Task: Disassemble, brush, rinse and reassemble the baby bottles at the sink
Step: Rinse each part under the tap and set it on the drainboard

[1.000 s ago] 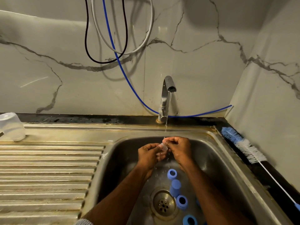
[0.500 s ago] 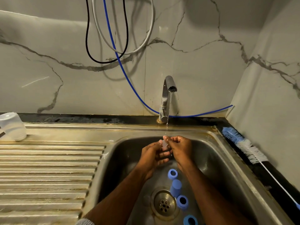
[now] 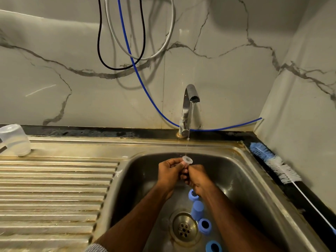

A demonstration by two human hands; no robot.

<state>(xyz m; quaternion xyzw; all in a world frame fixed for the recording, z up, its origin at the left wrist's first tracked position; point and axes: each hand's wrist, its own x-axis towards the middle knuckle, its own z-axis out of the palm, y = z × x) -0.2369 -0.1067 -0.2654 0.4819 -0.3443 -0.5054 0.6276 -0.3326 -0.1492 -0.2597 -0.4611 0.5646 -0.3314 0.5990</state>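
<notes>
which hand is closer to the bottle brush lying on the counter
Right. The right hand is over the sink basin on the side toward the bottle brush, which lies past the sink's right rim. The left hand sits beyond it, farther from the brush.

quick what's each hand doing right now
Left hand: pinching the clear bottle nipple under the tap's water stream.
Right hand: fingers curled, also gripping the nipple from below.

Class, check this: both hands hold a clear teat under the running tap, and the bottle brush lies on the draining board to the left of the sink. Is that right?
Not quite. In the head view the bottle brush lies on the dark counter to the right of the sink, not on the draining board. The rest holds: both hands hold the clear teat under the running tap.
</notes>
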